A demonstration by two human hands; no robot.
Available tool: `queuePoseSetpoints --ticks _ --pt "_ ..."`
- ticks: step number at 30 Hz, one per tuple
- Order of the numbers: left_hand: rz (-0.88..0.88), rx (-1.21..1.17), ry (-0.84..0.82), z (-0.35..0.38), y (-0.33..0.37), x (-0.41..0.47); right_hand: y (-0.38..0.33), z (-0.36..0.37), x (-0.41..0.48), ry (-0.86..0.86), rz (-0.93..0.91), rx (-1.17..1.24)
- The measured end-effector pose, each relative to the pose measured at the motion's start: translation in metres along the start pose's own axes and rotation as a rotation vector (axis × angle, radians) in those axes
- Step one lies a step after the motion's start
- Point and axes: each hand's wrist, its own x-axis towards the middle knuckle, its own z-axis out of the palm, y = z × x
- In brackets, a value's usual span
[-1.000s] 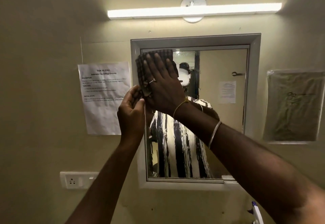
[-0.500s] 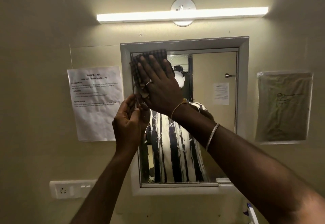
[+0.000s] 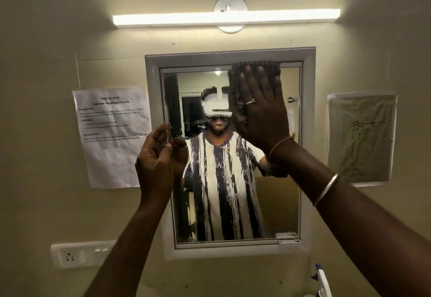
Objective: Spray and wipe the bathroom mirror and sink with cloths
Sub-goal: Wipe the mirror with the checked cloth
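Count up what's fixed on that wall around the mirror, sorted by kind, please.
Sheets stuck to the wall: 2, a printed paper and a plastic-covered sheet
Tube light: 1
Socket and switch plate: 1
Total: 4

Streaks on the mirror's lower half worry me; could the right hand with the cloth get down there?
Probably yes: the right hand presses the cloth near the mirror top, and nothing covers the glass below.
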Motion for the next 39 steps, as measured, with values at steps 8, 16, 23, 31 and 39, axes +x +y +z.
queuePoseSetpoints --ticks 8,16,23,31,39 --pt "-0.013 -0.022 0.014 0.000 -0.009 0.003 0.045 -0.012 -0.029 0.005 0.147 -0.024" --pt "-0.002 -0.099 -0.018 -0.005 -0.001 -0.005 0.022 -0.004 -0.053 0.016 0.305 -0.004" --pt "-0.017 -0.076 -0.024 -0.018 -0.011 -0.010 -0.043 0.003 -0.051 -0.052 0.248 0.068" --pt "-0.036 -0.052 -0.033 -0.027 -0.021 -0.019 -0.148 0.013 -0.048 -0.167 0.014 0.187" --pt "-0.029 -0.041 -0.046 -0.026 -0.031 -0.025 -0.160 0.018 -0.053 -0.178 -0.118 0.179"
